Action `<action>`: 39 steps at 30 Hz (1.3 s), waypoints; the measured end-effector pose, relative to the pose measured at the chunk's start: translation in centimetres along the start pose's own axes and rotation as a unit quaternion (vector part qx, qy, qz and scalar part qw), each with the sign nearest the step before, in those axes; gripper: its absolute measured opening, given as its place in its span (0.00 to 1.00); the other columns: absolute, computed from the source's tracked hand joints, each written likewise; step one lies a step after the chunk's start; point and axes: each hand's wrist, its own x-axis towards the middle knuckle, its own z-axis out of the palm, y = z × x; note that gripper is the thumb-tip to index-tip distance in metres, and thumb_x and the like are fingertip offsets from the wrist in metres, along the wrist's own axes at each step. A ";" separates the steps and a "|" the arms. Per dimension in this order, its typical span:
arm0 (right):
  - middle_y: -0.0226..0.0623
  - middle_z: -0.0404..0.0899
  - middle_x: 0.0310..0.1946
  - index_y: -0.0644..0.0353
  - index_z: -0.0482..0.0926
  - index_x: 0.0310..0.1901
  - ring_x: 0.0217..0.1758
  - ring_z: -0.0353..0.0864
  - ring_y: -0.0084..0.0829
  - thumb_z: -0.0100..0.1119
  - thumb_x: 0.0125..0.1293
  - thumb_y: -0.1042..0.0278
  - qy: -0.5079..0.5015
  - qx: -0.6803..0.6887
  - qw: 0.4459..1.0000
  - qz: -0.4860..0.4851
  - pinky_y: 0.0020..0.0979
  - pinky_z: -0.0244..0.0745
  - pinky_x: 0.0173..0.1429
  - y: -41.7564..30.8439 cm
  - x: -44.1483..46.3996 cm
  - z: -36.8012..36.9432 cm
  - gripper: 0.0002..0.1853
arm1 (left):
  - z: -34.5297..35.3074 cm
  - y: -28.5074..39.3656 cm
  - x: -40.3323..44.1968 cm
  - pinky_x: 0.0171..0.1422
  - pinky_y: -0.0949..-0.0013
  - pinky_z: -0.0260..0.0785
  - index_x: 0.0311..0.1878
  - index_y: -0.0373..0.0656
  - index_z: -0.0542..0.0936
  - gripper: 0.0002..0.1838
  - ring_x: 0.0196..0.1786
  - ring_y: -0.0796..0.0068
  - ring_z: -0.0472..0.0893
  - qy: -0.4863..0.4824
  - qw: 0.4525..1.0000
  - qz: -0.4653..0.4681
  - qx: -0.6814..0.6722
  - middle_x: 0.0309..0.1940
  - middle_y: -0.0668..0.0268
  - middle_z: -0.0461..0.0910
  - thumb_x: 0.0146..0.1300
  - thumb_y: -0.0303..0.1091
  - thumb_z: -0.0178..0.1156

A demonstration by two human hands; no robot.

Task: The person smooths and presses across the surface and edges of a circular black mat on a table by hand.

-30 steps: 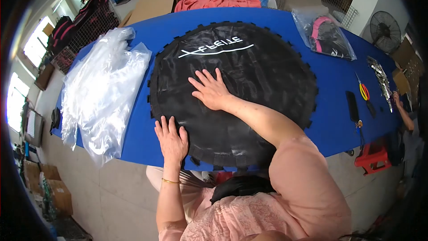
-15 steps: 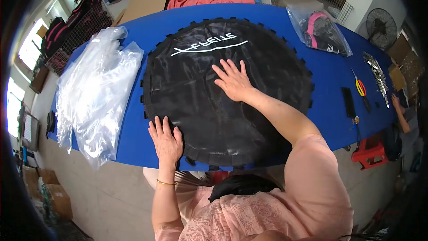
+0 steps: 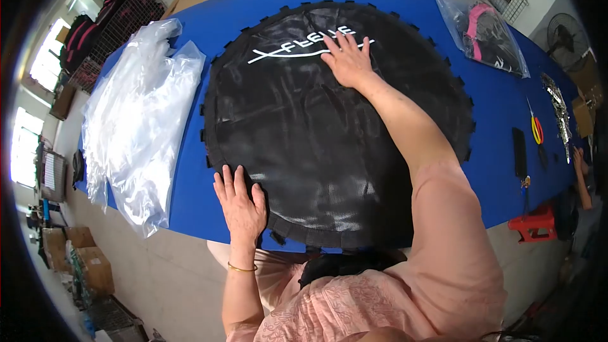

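Observation:
A large round black mat (image 3: 304,126) with short tabs around its rim lies spread on the blue table (image 3: 183,183). White lettering (image 3: 285,50) runs near its far edge. My left hand (image 3: 242,210) lies flat with fingers apart on the mat's near left edge. Farther out, my right hand (image 3: 350,63) rests on the mat with fingers spread, its fingertips partly covering the lettering. Neither hand holds anything.
Clear plastic bags (image 3: 142,120) lie at the left. On the right are a bagged black-and-pink item (image 3: 484,35), yellow-and-red handled pliers (image 3: 537,130), a black object (image 3: 519,152) and metal parts (image 3: 557,111). Another person's arm (image 3: 581,180) shows beyond a red stool (image 3: 533,227).
My right hand has slid away from my body across the mat, up to the lettering. My left hand stays at the near left edge. The camera view has shifted somewhat.

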 end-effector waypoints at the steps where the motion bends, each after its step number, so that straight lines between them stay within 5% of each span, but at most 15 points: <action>1: 0.43 0.55 0.83 0.42 0.58 0.82 0.86 0.52 0.47 0.41 0.83 0.41 -0.001 0.001 1.000 0.010 0.72 0.39 0.83 0.4 0.2 0.1 0.32 | 0.0 0.0 0.0 0.85 0.38 0.48 0.73 0.36 0.72 0.29 0.80 0.30 0.57 0.004 1.000 0.002 -0.002 0.77 0.39 0.63 0.74 0.40 0.57; 12: 0.42 0.53 0.84 0.42 0.56 0.83 0.87 0.50 0.48 0.37 0.83 0.41 -0.038 0.011 0.999 -0.011 0.69 0.39 0.84 0.2 -5.5 -2.0 0.33 | 0.5 -0.3 -0.2 0.85 0.39 0.48 0.73 0.36 0.72 0.29 0.80 0.30 0.58 0.029 0.999 0.015 -0.002 0.77 0.39 0.64 0.74 0.40 0.57; 18: 0.46 0.57 0.82 0.43 0.60 0.82 0.85 0.53 0.52 0.47 0.80 0.44 0.004 0.064 0.992 -0.110 0.71 0.40 0.82 -2.6 -13.3 -4.2 0.33 | 0.9 -0.8 -0.2 0.85 0.39 0.48 0.73 0.36 0.72 0.28 0.80 0.30 0.59 0.040 0.999 0.030 0.000 0.77 0.39 0.64 0.75 0.41 0.56; 20: 0.47 0.56 0.82 0.44 0.60 0.82 0.85 0.52 0.53 0.46 0.80 0.43 -0.030 -0.021 0.986 -0.160 0.71 0.38 0.82 -4.2 -16.4 -7.4 0.33 | 0.9 -0.8 -0.1 0.85 0.40 0.48 0.73 0.36 0.72 0.28 0.79 0.31 0.59 0.035 0.999 0.022 0.003 0.77 0.39 0.64 0.75 0.42 0.55; 23: 0.48 0.51 0.84 0.43 0.55 0.84 0.87 0.47 0.54 0.43 0.82 0.42 -0.065 0.091 0.982 -0.153 0.70 0.34 0.83 -4.8 -19.6 -7.4 0.34 | 1.0 -0.9 0.0 0.86 0.40 0.48 0.73 0.36 0.72 0.28 0.80 0.31 0.59 0.032 0.999 0.025 0.003 0.77 0.40 0.64 0.75 0.42 0.55; 29: 0.47 0.51 0.84 0.43 0.54 0.84 0.88 0.46 0.52 0.43 0.82 0.44 -0.101 -0.048 0.983 -0.145 0.69 0.35 0.84 -1.9 -21.2 -9.9 0.34 | 0.6 -0.7 0.0 0.86 0.40 0.48 0.74 0.37 0.71 0.28 0.80 0.31 0.58 0.020 1.000 0.020 -0.003 0.77 0.41 0.64 0.76 0.42 0.54; 39: 0.45 0.51 0.84 0.41 0.55 0.83 0.88 0.47 0.50 0.41 0.83 0.42 -0.037 0.007 0.999 -0.011 0.68 0.35 0.84 5.0 -14.5 -5.6 0.33 | 0.4 -0.4 -0.1 0.86 0.41 0.47 0.74 0.36 0.71 0.28 0.81 0.32 0.57 0.005 1.000 0.010 0.011 0.78 0.41 0.63 0.76 0.41 0.54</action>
